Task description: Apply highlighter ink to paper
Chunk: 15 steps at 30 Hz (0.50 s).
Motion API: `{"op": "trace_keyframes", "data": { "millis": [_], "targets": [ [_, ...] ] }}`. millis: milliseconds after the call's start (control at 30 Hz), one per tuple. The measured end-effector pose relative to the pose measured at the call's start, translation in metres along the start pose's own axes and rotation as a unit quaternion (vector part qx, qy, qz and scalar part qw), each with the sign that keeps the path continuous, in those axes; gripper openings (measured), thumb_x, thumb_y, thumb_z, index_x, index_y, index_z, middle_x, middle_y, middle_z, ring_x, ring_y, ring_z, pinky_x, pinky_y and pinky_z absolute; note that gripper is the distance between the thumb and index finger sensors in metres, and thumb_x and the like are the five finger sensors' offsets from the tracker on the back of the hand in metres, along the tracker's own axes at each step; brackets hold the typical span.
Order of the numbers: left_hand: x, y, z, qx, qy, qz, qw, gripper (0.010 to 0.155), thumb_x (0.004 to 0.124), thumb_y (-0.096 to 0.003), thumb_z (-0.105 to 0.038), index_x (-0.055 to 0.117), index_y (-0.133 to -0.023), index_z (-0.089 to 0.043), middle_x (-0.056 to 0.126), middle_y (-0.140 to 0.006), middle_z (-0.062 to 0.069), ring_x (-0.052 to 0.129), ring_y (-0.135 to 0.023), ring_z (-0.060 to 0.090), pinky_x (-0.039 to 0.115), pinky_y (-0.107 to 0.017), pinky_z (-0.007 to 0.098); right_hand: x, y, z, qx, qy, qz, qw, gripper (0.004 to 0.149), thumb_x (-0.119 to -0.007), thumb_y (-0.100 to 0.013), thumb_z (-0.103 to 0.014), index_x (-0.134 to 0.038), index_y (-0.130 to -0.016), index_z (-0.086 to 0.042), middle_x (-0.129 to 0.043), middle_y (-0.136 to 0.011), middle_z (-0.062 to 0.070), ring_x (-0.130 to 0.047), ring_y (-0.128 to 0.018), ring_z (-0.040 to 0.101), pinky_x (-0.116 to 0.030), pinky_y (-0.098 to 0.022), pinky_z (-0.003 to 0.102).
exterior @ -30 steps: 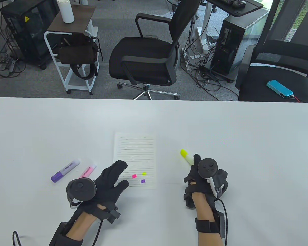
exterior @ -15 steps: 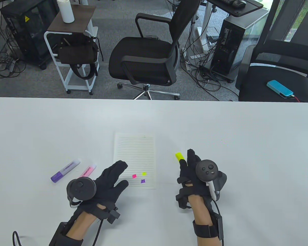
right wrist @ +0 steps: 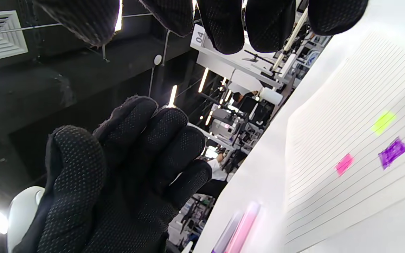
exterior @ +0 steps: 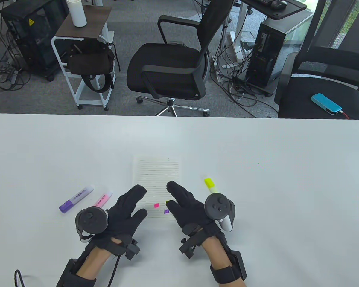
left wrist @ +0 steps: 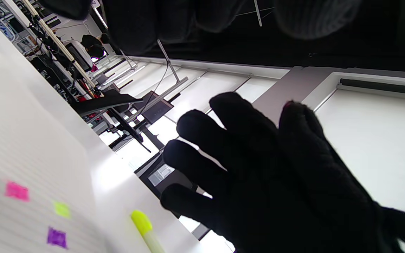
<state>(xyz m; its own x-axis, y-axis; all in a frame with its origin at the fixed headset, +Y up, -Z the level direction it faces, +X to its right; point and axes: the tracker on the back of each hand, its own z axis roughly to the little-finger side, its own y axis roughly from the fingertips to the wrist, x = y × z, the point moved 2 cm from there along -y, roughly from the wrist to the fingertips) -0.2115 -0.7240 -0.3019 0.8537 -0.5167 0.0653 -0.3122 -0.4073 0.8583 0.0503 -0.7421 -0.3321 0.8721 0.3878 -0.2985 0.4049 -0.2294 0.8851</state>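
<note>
Lined paper (exterior: 157, 179) lies flat on the worktop (exterior: 257, 149), midway along and toward the near edge. Three ink patches at its near end: pink (exterior: 156, 205), yellow (right wrist: 383, 122), purple (exterior: 166, 211).

Left hand (exterior: 124, 209): fingers spread wide, holding nothing, resting on or just over the paper's near left corner. Right hand (exterior: 187, 206): fingers spread, nothing held, over the paper's near right corner; contact with the sheet cannot be told.

Yellow highlighter (exterior: 211, 185) lies capped on the worktop just right of the paper, beside the right hand. Purple highlighter (exterior: 76, 198) and pink highlighter (exterior: 103, 199) lie side by side left of the paper, near the left hand.

Judgement: all three colours are down and all pens set aside, so the marking looks finished or nearly so. To close well, lift both hands straight up off the sheet so the wet patches do not smear or the paper drag.

Containers: none on the worktop.
</note>
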Motion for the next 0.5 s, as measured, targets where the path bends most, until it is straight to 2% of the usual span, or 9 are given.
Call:
{"op": "trace_keyframes", "data": {
  "millis": [500],
  "targets": [
    [-0.0079,0.0008,0.0017,0.002,0.011,-0.017,1.000,0.074,0.068,-0.0454,-0.059,0.049,-0.107,-0.022,0.053,-0.112,0.010,0.069,-0.098,0.037,0.058,-0.069,0.065,-0.0077,-0.0011,-0.0009,0.016,0.028,-0.028,0.999,0.066,-0.070,-0.052,-0.054,-0.050,-0.109,-0.026,-0.056,-0.116,0.013,-0.055,-0.101,0.051,-0.051,-0.066,0.072]
  ]
}}
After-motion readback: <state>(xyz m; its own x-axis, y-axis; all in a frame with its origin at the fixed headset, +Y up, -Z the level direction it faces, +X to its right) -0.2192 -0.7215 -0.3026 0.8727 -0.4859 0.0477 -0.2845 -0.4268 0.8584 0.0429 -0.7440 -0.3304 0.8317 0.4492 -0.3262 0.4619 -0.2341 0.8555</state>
